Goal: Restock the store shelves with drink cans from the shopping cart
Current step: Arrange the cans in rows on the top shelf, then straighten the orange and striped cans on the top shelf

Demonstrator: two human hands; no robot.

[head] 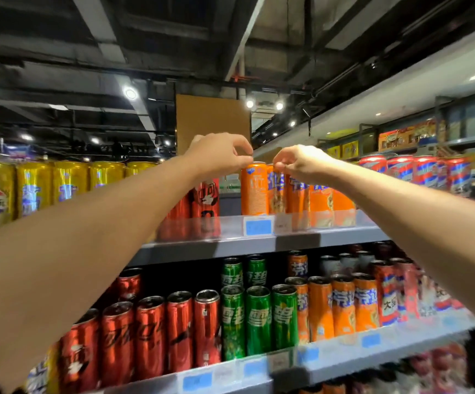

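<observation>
Both hands, left hand (pixel 219 156) and right hand (pixel 298 163), pinch the rims of two orange cans (pixel 254 189) on the top shelf (pixel 230 240); they should settle them upright, flush with the orange row.

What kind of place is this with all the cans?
Most likely a shop's drinks aisle. Long shelves hold rows of orange cans, red cans and green cans, with small price tags clipped along the shelf edges.
</observation>
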